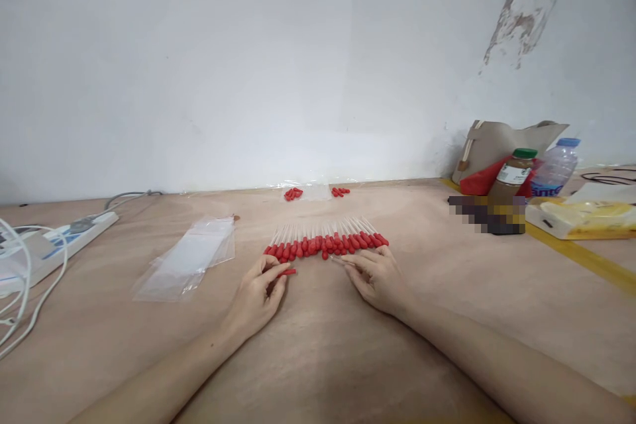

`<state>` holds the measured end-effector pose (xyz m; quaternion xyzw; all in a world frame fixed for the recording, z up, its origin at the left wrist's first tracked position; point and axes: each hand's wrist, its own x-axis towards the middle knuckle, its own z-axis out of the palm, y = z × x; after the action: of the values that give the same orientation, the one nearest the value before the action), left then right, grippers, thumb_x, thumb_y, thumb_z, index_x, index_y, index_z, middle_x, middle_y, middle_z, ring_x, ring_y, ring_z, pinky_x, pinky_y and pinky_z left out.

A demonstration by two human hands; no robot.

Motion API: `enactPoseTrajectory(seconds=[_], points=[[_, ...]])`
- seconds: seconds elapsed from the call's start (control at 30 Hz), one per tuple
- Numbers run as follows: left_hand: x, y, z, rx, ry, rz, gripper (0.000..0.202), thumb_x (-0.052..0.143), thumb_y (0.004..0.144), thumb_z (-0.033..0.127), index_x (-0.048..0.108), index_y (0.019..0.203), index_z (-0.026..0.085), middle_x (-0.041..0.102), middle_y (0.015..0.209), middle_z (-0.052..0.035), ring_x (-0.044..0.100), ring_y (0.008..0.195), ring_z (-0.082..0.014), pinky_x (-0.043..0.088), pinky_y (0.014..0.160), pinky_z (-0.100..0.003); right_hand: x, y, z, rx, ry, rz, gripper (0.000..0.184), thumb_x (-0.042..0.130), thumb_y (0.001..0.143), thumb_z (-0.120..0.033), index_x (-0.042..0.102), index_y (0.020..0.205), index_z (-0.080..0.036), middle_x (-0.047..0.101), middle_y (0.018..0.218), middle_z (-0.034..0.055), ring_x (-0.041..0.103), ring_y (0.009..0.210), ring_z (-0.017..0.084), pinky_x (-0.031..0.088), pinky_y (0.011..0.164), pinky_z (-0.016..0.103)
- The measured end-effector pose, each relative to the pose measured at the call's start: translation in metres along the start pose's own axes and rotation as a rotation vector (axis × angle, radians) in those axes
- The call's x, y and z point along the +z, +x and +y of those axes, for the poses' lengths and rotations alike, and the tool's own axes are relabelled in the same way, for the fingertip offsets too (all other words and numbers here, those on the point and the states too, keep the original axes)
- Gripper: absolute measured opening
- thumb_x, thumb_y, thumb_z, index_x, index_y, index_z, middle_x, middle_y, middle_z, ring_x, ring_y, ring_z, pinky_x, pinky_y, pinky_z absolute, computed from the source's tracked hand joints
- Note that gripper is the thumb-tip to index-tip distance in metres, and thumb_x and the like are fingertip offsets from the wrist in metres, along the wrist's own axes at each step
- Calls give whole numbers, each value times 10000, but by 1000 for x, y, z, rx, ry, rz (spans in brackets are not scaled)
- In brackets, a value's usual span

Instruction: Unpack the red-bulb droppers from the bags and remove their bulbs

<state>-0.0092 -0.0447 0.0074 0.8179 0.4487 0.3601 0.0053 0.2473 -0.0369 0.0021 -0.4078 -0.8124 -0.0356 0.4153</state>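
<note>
My left hand (262,288) is closed, pinching a small red rubber bulb (289,272) between thumb and fingers. In my right hand (375,275), also closed, is a thin clear tube (342,260) whose tip points left. Between and beyond the hands lies a row of droppers (311,244), with red bulbs toward me and thin clear stems pointing to the wall. Several loose red bulbs (293,194) lie farther back on the left, and more red bulbs (340,192) on the right. The tube's far end is hidden by my fingers.
Clear plastic bags (191,258) lie left of the row. A power strip (74,238) with white cables is at the far left. On the right stand a green-capped bottle (514,175), a clear water bottle (555,169), a beige bag (497,139) and a yellow packet (591,218).
</note>
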Motion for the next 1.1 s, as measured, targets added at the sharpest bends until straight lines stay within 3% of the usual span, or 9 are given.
enactPoseTrajectory(seconds=[0.13,0.3,0.4,0.53,0.7,0.93,1.1], points=[[-6,-2,0,-23,14,4,286,426,823,205,539,1085,191,528,920,-45,544,676,-111,466,593,-226,-1,1,-2,-49,-79,13,171,440,819,-190,606,850,-166,636,645,8,517,564,98,242,665,283],[-9,1,-2,7,18,-15,108,457,816,213,529,895,194,548,810,-14,537,653,-110,446,576,-215,4,4,-3,-161,-235,39,188,435,818,-162,594,719,-171,613,596,6,496,559,102,232,670,296],[-7,2,-4,41,2,-36,102,457,830,224,549,862,194,548,814,-17,527,639,-101,442,574,-217,6,6,-6,-201,-257,-3,200,435,821,-159,597,705,-178,602,594,3,480,570,102,227,668,303],[-7,2,-3,48,-64,-86,125,495,823,270,578,866,187,554,831,-29,530,639,-95,458,580,-217,3,6,-11,-213,-202,-98,166,501,795,-300,610,749,-185,617,662,11,488,633,120,233,697,318],[-7,2,-1,37,-111,-124,153,501,823,274,591,905,182,563,861,-40,536,657,-96,470,590,-220,0,6,-12,-207,-162,-175,323,550,732,-483,619,869,-199,638,793,30,498,745,160,241,755,349],[-15,6,-1,-40,-18,36,229,526,800,357,595,961,210,573,925,-47,562,805,-158,467,576,-227,1,7,-12,-216,-155,-192,509,556,670,-610,621,953,-191,640,812,49,494,759,175,258,762,358],[-24,12,-21,-201,74,138,285,552,753,401,585,957,204,583,926,-48,563,819,-187,463,549,-239,-1,7,-13,-171,-88,-185,499,555,689,-587,607,993,-194,642,849,50,494,766,169,265,768,345]])
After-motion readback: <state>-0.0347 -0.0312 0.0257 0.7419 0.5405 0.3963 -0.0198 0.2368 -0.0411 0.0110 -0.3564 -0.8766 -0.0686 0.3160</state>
